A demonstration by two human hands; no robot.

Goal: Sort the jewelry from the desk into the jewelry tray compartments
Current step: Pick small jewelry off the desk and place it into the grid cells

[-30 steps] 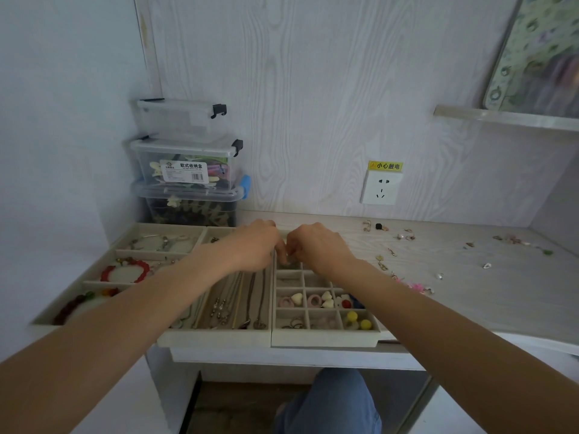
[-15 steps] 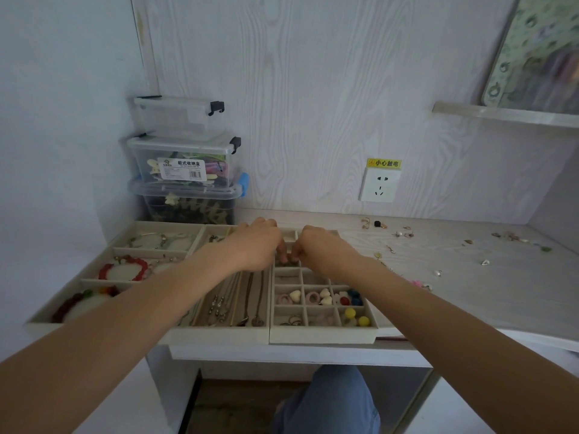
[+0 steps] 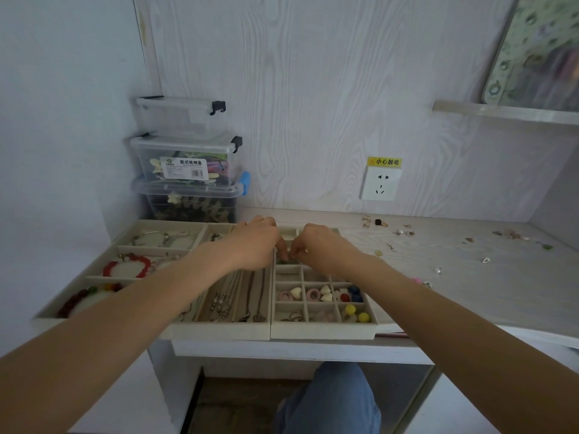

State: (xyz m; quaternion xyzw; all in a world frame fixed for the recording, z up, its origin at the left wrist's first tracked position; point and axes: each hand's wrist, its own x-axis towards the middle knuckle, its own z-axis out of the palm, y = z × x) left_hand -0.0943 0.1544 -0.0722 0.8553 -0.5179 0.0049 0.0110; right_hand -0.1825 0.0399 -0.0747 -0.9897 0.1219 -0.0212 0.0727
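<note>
1. Both hands meet over the far part of the grid tray, the rightmost of three cream trays lined up at the worktop's front edge.
2. The left hand is curled, knuckles up, its thumb and fingertips pointing down toward a small green piece lying in a cell in the tray's left column.
3. The right hand is curled the same way, fingertips just beside the left hand's, over the same cell.
4. Whether either hand actually pinches the green piece or something smaller cannot be told; the fingertips hide the contact.
5. Nearer cells of the grid tray hold pale hearts with pink rings, red and blue beads, yellow beads, and thin metal rings.
6. The middle tray holds necklaces lying lengthwise in long slots, partly under the left forearm.
7. The left tray holds a red bracelet, a dark red one in the nearest section, and a silver one at the back.
8. Loose earrings and other small pieces are scattered on the worktop to the right of the trays, well apart from the hands.
9. Three clear boxes are stacked in the back left corner behind the trays.
10. A wall socket with a yellow warning label sits on the back panel.
11. A shelf juts from the right wall above.
12. A jeans-clad knee shows below the worktop.
</note>
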